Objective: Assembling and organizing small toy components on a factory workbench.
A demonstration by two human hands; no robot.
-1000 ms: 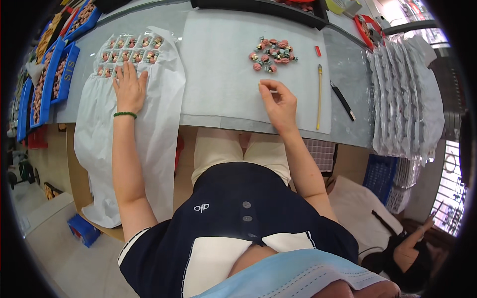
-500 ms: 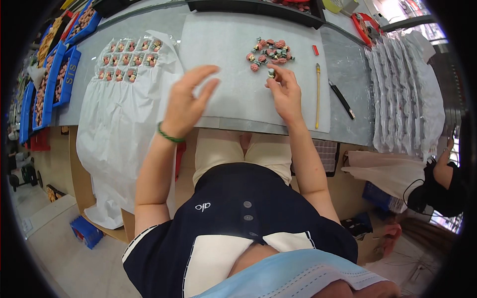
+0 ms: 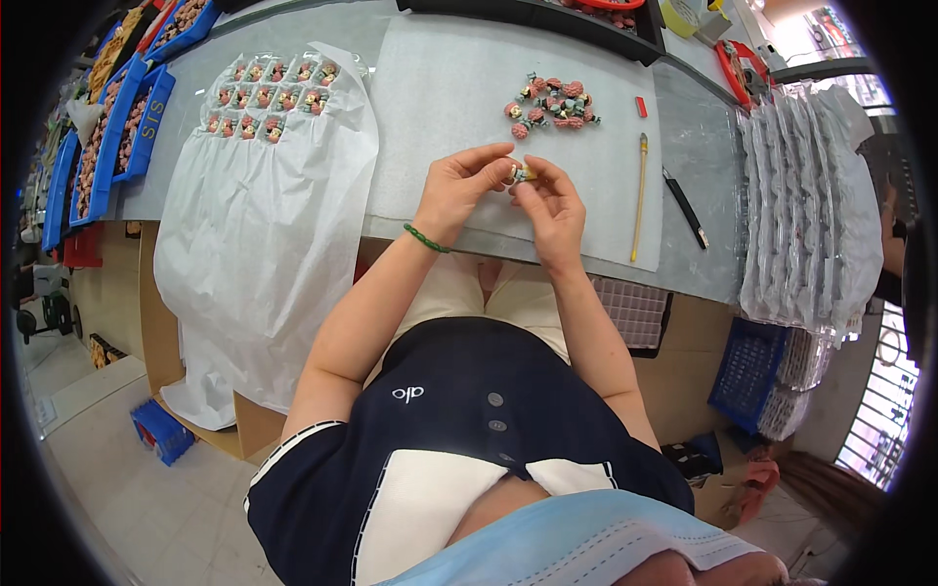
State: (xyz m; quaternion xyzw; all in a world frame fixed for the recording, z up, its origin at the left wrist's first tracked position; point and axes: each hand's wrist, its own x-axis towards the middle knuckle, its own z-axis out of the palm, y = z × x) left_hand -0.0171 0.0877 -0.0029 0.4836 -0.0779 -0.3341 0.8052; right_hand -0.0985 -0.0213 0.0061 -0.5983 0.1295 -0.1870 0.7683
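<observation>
Above the white mat [image 3: 430,107], both hands meet around a small painted figurine [image 3: 519,176]. My left hand [image 3: 459,190], with a green braided band at its wrist, pinches it from the left with thumb and fingers. From the other side, my right hand [image 3: 555,207] grips it, fingers bent. The fingers hide much of the figurine; pale and yellowish parts show. Just beyond the hands lies a loose pile of similar pink-topped figurines [image 3: 557,103]. On the left, more figurines [image 3: 262,96] sit in rows in a clear tray covered partly by a white sheet [image 3: 264,215].
Right of the pile lie a red piece [image 3: 641,106], a thin yellow stick [image 3: 639,195] and a black pen-like tool [image 3: 686,207]. Stacked wrapped trays [image 3: 806,205] stand at the right edge. Blue bins [image 3: 147,122] hold parts at left; a black tray [image 3: 547,31] lines the back.
My left hand has moved right to join my right hand at the figurine. My right hand has drawn slightly nearer, away from the pile. The view has shifted a little.
</observation>
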